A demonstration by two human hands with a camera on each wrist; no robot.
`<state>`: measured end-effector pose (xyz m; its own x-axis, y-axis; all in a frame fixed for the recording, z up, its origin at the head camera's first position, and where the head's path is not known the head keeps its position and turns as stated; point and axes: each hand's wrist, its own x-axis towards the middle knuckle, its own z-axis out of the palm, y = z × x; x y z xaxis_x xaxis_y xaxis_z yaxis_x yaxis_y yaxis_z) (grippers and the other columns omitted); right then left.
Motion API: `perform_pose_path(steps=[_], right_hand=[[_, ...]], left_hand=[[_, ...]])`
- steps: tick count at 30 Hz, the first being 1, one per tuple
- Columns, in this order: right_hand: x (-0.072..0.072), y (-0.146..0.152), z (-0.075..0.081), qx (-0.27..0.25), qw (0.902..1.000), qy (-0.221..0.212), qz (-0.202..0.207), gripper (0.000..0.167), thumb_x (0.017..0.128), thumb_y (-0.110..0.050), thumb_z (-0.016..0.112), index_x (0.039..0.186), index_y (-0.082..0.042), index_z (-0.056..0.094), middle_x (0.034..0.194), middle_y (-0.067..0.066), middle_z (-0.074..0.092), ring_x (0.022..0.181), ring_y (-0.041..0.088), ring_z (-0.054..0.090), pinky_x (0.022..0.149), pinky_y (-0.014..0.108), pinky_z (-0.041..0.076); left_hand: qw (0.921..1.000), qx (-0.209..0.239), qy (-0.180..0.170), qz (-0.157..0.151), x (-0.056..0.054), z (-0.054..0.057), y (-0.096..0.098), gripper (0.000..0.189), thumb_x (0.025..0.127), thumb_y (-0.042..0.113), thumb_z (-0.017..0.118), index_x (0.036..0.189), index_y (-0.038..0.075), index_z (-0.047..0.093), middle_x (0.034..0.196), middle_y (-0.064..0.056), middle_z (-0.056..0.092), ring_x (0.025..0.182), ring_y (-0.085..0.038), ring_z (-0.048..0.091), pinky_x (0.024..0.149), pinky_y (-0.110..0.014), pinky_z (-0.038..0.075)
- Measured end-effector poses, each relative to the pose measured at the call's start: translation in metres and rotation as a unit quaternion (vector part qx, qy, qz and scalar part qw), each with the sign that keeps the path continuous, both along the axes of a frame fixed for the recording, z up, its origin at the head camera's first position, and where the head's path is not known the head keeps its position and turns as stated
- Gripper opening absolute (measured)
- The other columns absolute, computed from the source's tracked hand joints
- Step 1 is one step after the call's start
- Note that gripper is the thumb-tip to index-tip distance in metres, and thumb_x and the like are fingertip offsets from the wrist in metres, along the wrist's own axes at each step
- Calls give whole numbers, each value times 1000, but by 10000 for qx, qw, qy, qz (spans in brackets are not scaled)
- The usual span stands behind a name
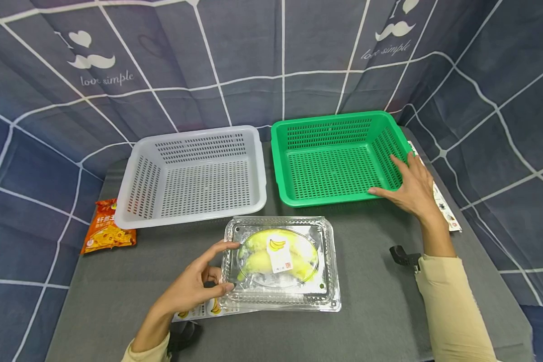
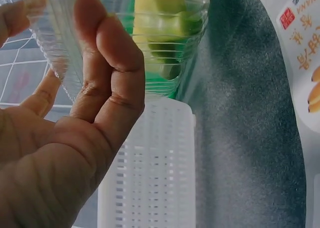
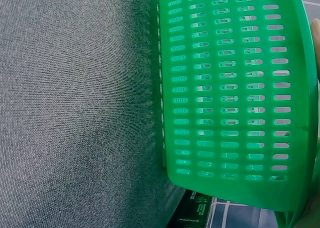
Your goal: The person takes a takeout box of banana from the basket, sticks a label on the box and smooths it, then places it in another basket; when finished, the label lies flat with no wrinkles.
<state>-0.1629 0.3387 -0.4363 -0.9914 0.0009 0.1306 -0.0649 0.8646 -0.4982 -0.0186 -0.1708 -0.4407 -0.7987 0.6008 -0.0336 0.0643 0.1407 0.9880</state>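
Observation:
My left hand [image 1: 187, 286] holds a clear plastic clamshell box [image 1: 331, 281] by its left edge, thumb on the near side and fingertips on the rim. Yellow-green bananas [image 1: 258, 262] show through the lid, which carries a white banana label [image 1: 279, 255]. In the left wrist view, bent fingers [image 2: 122, 63] stand against the ridged box wall. A green perforated basket [image 1: 330, 203] stands at the back right. Over its near right corner my right hand [image 1: 414, 188] spreads, thumb at the front rim and fingertips over the right rim. The right wrist view shows mostly the basket's slotted side [image 3: 240, 98].
A light grey perforated basket [image 1: 190, 221] stands left of the green one. Beside it lies an orange snack bag [image 1: 110, 226]. White banana-print packaging [image 1: 199, 310] lies partly under the clamshell box. A white printed package [image 1: 445, 208] lies right of the green basket. Curtains surround the grey table.

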Motion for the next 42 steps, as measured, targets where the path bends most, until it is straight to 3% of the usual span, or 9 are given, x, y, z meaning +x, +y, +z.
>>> perform_pose_path(steps=[2,8,13,14,17,24,31,37,42], right_hand=[[0,0,0,0,10000,4,-5,106,71,-53,81,154,-10,30,161,28,8,149,46,2,112,70,4],[1,0,-1,-10,10000,17,-22,106,71,-53,81,154,-10,31,161,27,7,150,45,1,113,69,3],[1,0,-2,6,10000,65,-21,106,70,-54,81,154,-11,31,161,27,8,150,44,2,113,68,4],[1,0,-2,12,10000,64,-18,106,70,-54,81,154,-11,31,161,27,8,150,44,3,113,68,4],[2,0,-3,25,10000,51,-19,106,71,-55,80,154,-11,30,161,27,8,150,45,3,113,68,4],[2,0,-3,14,10000,20,-50,107,71,-55,81,154,-12,30,162,26,6,150,45,1,113,68,3],[2,1,-5,40,10000,-5,-84,108,70,-57,81,154,-12,30,162,25,6,150,45,3,113,68,4],[2,1,-5,140,9998,-69,-100,109,70,-58,80,154,-11,29,162,25,6,150,45,3,112,69,6],[1,0,-2,167,9998,-86,-99,110,69,-59,80,155,-12,29,162,24,6,150,43,2,111,69,7]], left_hand=[[10000,-3,-20,-30,-1,1,0,75,88,1,70,151,12,31,160,-25,4,56,-17,60,51,-30,51],[9997,122,-7,-209,-3,13,-2,74,89,-3,67,152,10,29,148,-28,30,56,-14,59,49,-28,49],[9988,221,265,-334,-9,32,-5,75,89,-9,63,153,5,26,154,-20,26,56,-15,57,55,-30,52],[9987,192,331,-327,-11,36,-5,76,89,-9,63,153,6,26,160,-16,11,57,-17,57,58,-31,53],[9980,71,558,-299,-23,49,-5,78,89,-9,63,154,8,25,161,-14,14,56,-20,58,60,-32,53],[9969,-208,746,-106,-64,80,1,84,89,-8,64,157,17,21,155,-4,31,61,-10,60,52,-30,50],[9944,-656,828,80,-120,101,22,81,91,-1,64,157,24,22,163,-5,17,69,-12,67,55,-25,47],[9935,-962,566,228,-162,107,55,79,93,13,66,155,35,23,162,-8,17,86,-25,73,81,-33,55],[9951,-921,307,162,-191,105,82,77,93,13,66,154,35,24,160,-19,19,86,-31,72,83,-43,57]])
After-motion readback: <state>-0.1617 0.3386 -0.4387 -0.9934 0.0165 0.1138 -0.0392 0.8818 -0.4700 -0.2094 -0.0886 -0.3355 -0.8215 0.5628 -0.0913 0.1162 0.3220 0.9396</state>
